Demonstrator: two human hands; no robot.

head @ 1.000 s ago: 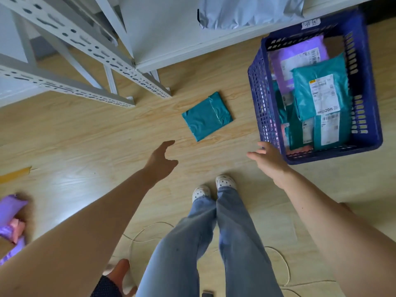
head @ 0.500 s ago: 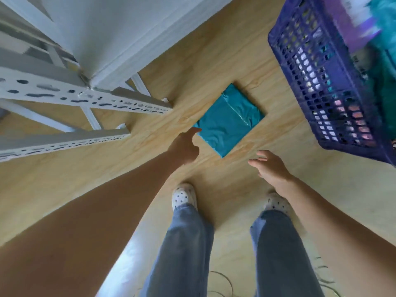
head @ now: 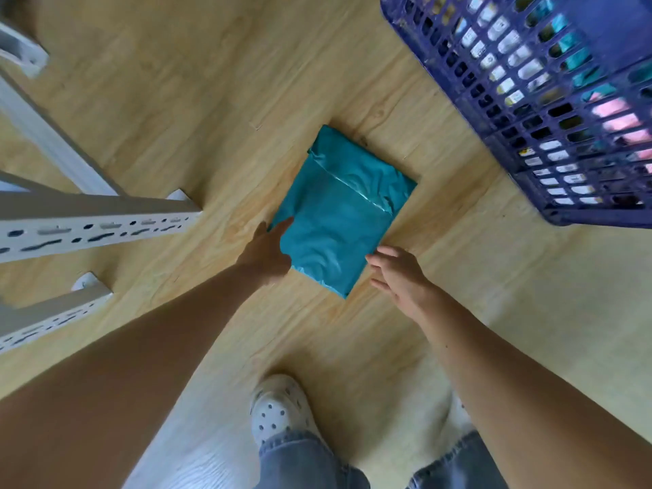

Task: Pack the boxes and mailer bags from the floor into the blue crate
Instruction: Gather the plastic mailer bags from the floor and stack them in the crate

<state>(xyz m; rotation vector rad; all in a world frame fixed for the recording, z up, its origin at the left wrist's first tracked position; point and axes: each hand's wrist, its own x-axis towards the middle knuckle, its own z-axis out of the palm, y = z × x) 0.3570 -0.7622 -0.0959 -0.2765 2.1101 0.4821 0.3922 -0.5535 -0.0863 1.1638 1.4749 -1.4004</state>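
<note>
Pick-up step, prob.: closing in on flat teal plastic mailer bag [head: 338, 213] lying on pale wood-plank floor [head: 176, 100], left hand [head: 266, 254] uncurled and touching bag's left edge w/ thumb, right hand [head: 398, 277] spread loose just beside near-right edge, grasping nothing yet. Next, likely: pinch both edges, lift, swing right over tall wall of dark-blue slotted plastic crate [head: 529, 111], already holding parcels. Nearby: white perforated metal shelf legs [head: 98, 225] left of bag, white clog shoe [head: 282, 407] below.
</note>
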